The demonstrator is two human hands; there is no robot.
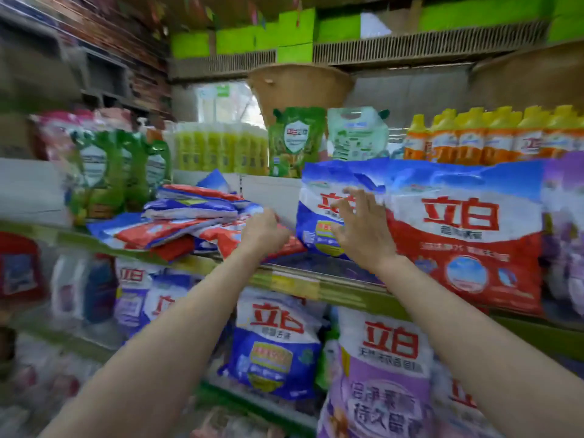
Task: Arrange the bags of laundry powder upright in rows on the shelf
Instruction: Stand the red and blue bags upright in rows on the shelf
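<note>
store shelving fills the view from a head-worn camera, motion-blurred at the edges. 2 bare forearms reach up and forward to the green-edged metal shelf (347,298) at chest height.

on the left of that shelf, a loose heap of glossy blue, white and red plastic bags of laundry powder (189,222) lies flat, the bags stacked askew on one another. to the right, a blue and white plastic bag of laundry powder (319,216) stands upright, and just beside it, touching, stands a larger red and white plastic bag of laundry powder (467,235).

the left hand (264,230) is at the right end of the heap, its fingers curled down onto a red and white bag; blur hides whether it truly grips. the right hand (360,229) is spread wide, fingers apart and straight, palm against the front of the upright blue and white bag, steadying it.

these bags look soft and floppy: thin slick film around loose powder that probably shifts and slumps. each likely has some weight, so a pinch at 1 corner may let it sag or slide out. a better hold is probably both sides near the middle, or the sealed top edge with the other hand beneath, then setting the base flat and leaning it on its upright neighbour.
</note>
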